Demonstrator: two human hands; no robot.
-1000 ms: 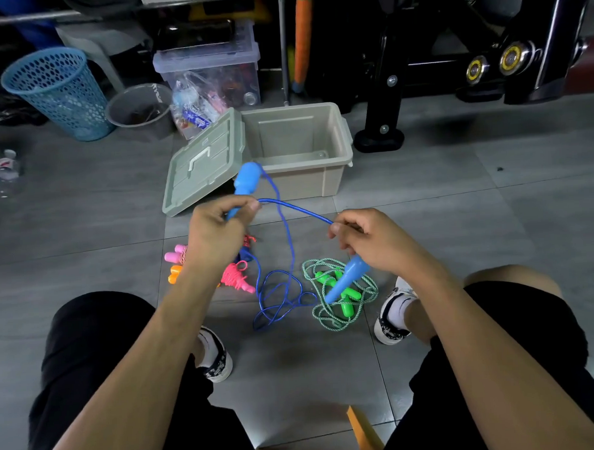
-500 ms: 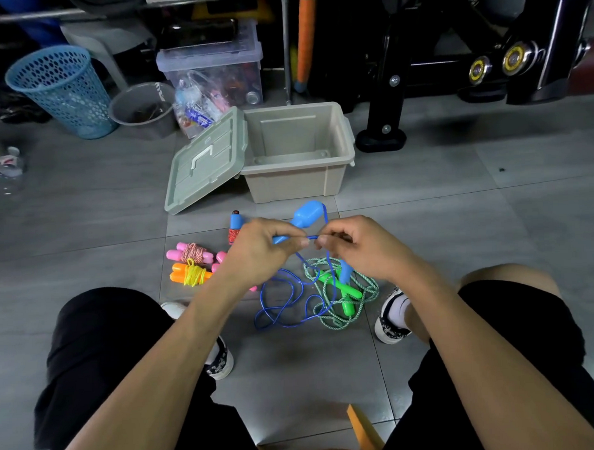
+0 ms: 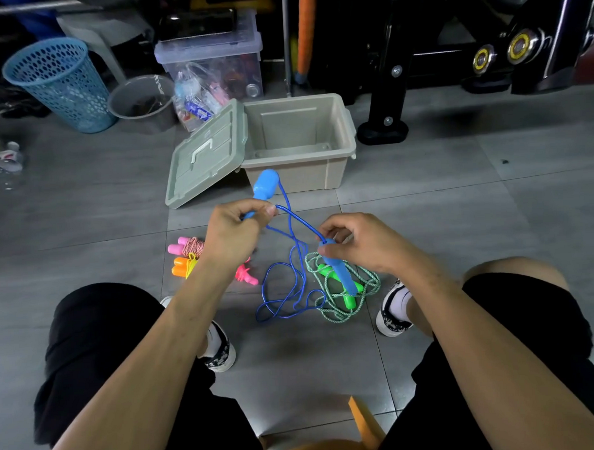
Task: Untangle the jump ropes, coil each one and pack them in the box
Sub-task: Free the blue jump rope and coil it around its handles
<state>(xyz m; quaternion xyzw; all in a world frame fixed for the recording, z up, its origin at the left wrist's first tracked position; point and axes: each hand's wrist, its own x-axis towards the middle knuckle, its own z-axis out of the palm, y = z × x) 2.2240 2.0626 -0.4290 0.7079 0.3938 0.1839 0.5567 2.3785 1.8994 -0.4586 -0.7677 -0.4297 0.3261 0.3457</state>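
Each grip holds a blue handle: left hand (image 3: pixel 233 232) high, right hand (image 3: pixel 361 242) lower, blue rope (image 3: pixel 291 276) trailing to the floor (image 3: pixel 457 190).

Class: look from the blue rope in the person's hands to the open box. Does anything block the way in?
Nothing visible does. The blue rope hangs between both hands, the box lies just beyond, open, and its lid leans on the left side, off the opening.

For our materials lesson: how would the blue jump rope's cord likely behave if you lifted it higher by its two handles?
The blue jump rope looks floppy: its cord sags in loose loops onto the floor between the left hand and right hand. It probably weighs little, being thin. Its loops lie against the green rope, so it may snag or drag it.
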